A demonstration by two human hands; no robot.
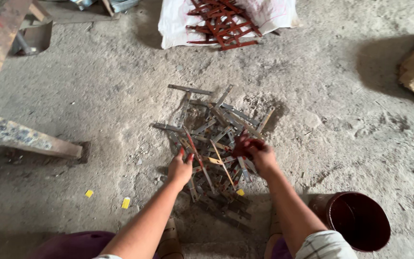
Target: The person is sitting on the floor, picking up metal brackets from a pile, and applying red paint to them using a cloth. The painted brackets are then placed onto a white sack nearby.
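Gripping thin strip (191, 145), left hand (180, 169); right hand (259, 154) closed, stained red, over grey metal strip pile (216, 129). Red-painted strips (224, 21) on far white sack (274, 12); most of pile unpainted. Paint bucket (358, 221) near right.

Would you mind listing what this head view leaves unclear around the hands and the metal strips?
- Right hand: its fingers blur together; the grip is unreadable.
- Left hand: palm faces away, hiding the fingertips.
- Strip pile: lower strips are buried.
- Bucket: its dark inside hides any contents.
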